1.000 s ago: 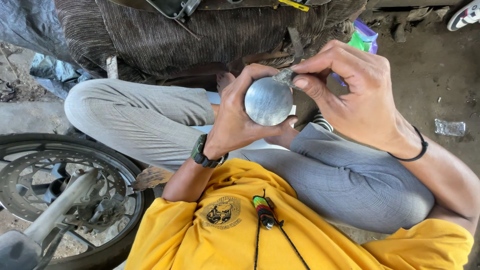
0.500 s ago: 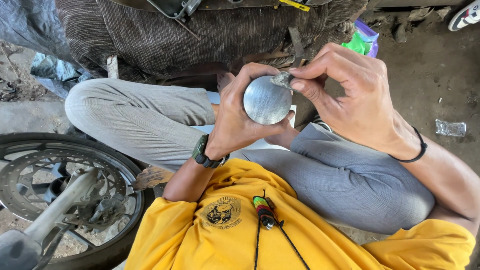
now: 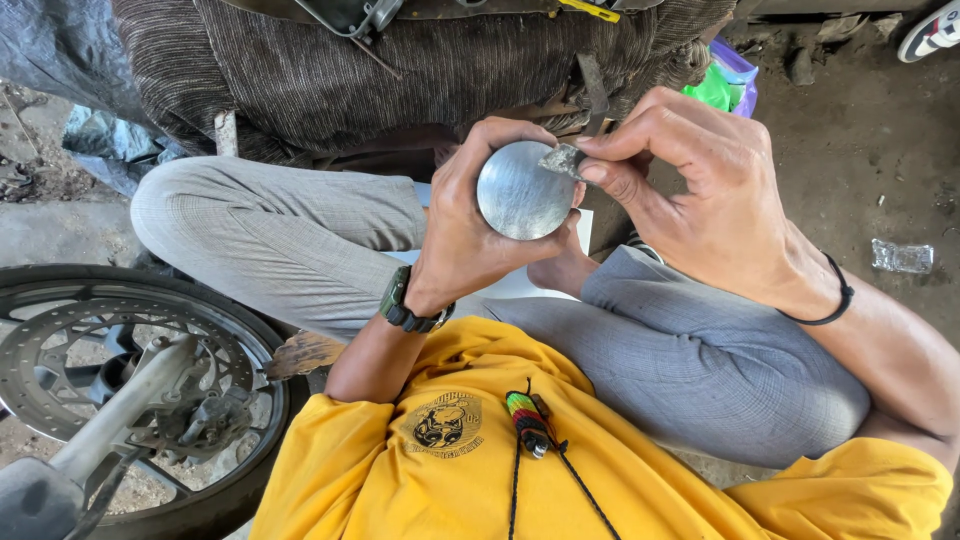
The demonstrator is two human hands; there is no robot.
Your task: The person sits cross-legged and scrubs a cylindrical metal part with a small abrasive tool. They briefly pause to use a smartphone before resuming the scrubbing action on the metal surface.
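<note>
Gripping a round metal part (image 3: 523,190) in the left hand (image 3: 470,235), fingers curled closed around its side, flat scuffed face turned up toward the camera. Held in the air above the lap, over crossed legs in grey trousers (image 3: 690,350), not resting on any surface. Thumb of the left hand wrapped over the upper left rim, remaining fingers hidden behind the part.

Pinching a small grey scrap of abrasive sheet (image 3: 563,160) in the right hand (image 3: 705,205), thumb and forefinger closed tightly on it, other fingers folded loosely behind. Scrap pressed against the upper right edge of the metal face, touching it.

Worn on the left wrist: a dark watch (image 3: 405,305). Worn on the right wrist: a thin black band (image 3: 830,300). Yellow shirt (image 3: 430,460) in the foreground, with a small multicoloured pendant (image 3: 527,420) hanging on a black cord.

Located at lower left: a motorcycle wheel (image 3: 120,390) with brake disc and fork leg. Located behind the knees: a dark striped fabric seat (image 3: 420,70). Located at upper right, on the dirt floor: a green bag (image 3: 715,90).
</note>
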